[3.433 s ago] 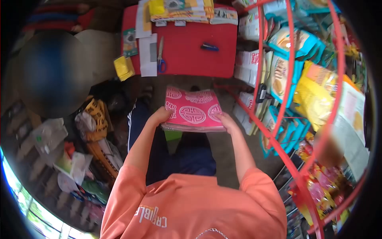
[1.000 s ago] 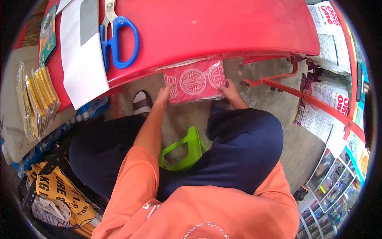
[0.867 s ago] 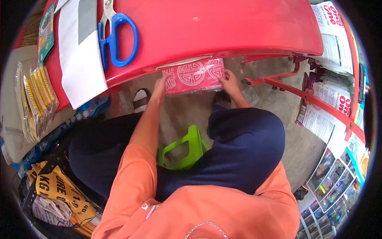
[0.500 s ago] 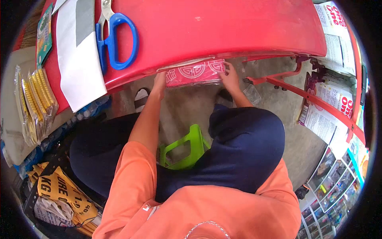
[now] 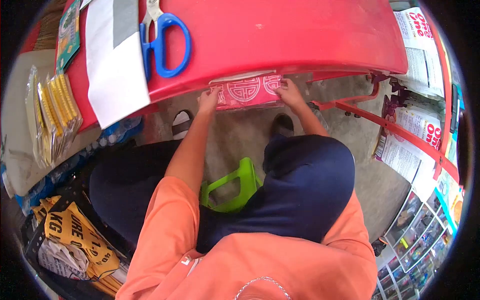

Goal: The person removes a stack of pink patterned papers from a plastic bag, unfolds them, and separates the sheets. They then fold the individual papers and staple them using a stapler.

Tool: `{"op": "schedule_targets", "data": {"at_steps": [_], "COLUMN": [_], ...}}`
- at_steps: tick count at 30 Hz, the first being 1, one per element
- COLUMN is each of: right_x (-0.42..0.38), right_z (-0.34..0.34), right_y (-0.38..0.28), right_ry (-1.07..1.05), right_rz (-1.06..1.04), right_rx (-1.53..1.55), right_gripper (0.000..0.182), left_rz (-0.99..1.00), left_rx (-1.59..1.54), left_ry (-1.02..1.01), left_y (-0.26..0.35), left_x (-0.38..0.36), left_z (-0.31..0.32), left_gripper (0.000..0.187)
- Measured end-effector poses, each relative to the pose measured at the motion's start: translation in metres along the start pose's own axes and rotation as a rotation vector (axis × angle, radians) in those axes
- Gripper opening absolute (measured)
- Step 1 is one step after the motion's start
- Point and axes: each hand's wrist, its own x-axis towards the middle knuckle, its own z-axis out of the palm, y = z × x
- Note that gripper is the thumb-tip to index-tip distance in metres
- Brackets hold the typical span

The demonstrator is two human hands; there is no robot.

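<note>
Together, left fingers [image 5: 215, 91] and right fingers [image 5: 285, 84] clamp the pink pack [image 5: 243, 90] — table edge [image 5: 340, 65] close, floor [image 5: 235, 127] open.

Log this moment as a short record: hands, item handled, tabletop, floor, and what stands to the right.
Left hand: left hand at the left edge of the pink pack
Right hand: right hand at the pack's right edge
Item: pink with white round motifs; far part hidden by the near edge of the red table
Tabletop: blue-handled scissors beside white paper
Floor: green stool between the legs
Right side: red metal frame and printed white bags
</note>
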Motion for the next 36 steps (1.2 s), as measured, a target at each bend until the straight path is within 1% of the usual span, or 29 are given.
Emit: {"op": "schedule_targets", "data": {"at_steps": [1,3,5,6,8,10,11,12,14,17,20,21,23,24,25,28,29,31,32,34,35,36], "right_x": [0.0,-0.007,-0.034,-0.045,-0.051,-0.064,-0.082,-0.099,-0.118,-0.152,-0.184,-0.194,-0.217,-0.228,-0.233,-0.259,-0.271,-0.294,-0.328,-0.361,-0.391,-0.421], "right_z": [-0.003,-0.01,-0.009,-0.007,-0.008,-0.008,-0.009,-0.009,-0.016,-0.029,-0.043,-0.047,-0.058,-0.064,-0.072,-0.092,-0.103,-0.119,-0.115,-0.135,-0.134,-0.132], "right_y": [-0.003,-0.042,-0.093,-0.112,-0.128,-0.153,-0.171,-0.186,-0.207,-0.23,-0.25,-0.256,-0.271,-0.277,-0.278,-0.288,-0.29,-0.291,-0.301,-0.281,-0.278,-0.274], "right_ry": [-0.082,-0.241,-0.268,-0.286,-0.283,-0.29,-0.294,-0.3,-0.335,-0.346,-0.29,-0.264,-0.249,-0.24,-0.219,-0.199,-0.196,-0.197,-0.116,-0.178,-0.086,0.002], "right_rz": [0.045,0.119,0.141,0.148,0.143,0.108,0.079,0.053,0.023,-0.023,-0.063,-0.071,-0.109,-0.129,-0.134,-0.143,-0.155,-0.181,-0.145,-0.298,-0.329,-0.362], "right_rx": [0.048,0.141,0.319,0.406,0.474,0.545,0.584,0.623,0.609,0.543,0.415,0.365,0.107,-0.024,-0.127,-0.218,-0.194,-0.135,-0.122,-0.001,0.016,0.035], "right_gripper": [0.04,0.04,0.036,0.034,0.028,0.025,0.024,0.023,0.023,0.023,0.028,0.031,0.033,0.035,0.029,0.022,0.02,0.017,0.017,0.017,0.018,0.018], "left_rz": [0.008,0.075,0.135,0.159,0.205,0.168,0.144,0.142,0.138,-0.198,-0.092,-0.121,-0.171,-0.162,-0.148,-0.074,-0.057,0.143,0.245,0.237,0.299,0.337], "left_rx": [-0.038,-0.134,-0.192,-0.168,-0.123,-0.005,0.052,0.043,0.025,-0.324,-0.393,-0.355,-0.267,-0.282,-0.302,-0.293,-0.274,-0.371,-0.406,-0.36,-0.376,-0.428], "left_ry": [0.005,-0.052,-0.098,-0.078,-0.028,-0.029,-0.029,-0.066,-0.142,-0.346,-0.461,-0.601,-0.879,-0.827,-0.772,-0.621,-0.577,-0.731,-0.808,-0.868,-0.914,-0.888], "left_y": [0.004,-0.001,-0.001,0.011,0.035,0.066,0.074,0.071,0.073,0.073,0.066,0.064,0.073,0.073,0.078,0.117,0.125,0.129,0.127,0.124,0.116,0.101], "left_x": [-0.003,0.009,0.02,0.009,-0.016,-0.04,-0.049,-0.047,-0.051,-0.085,-0.112,-0.107,-0.102,-0.111,-0.119,-0.178,-0.201,-0.244,-0.266,-0.331,-0.353,-0.362], "left_z": [-0.001,-0.005,-0.01,-0.015,-0.029,-0.047,-0.055,-0.061,-0.075,-0.09,-0.105,-0.11,-0.126,-0.128,-0.133,-0.152,-0.155,-0.156,-0.161,-0.185,-0.191,-0.19], "left_gripper": [0.067,0.064,0.061,0.061,0.06,0.059,0.059,0.059,0.057,0.039,0.029,0.027,0.025,0.021,0.017,0.012,0.011,0.015,0.017,0.018,0.02,0.024]}}
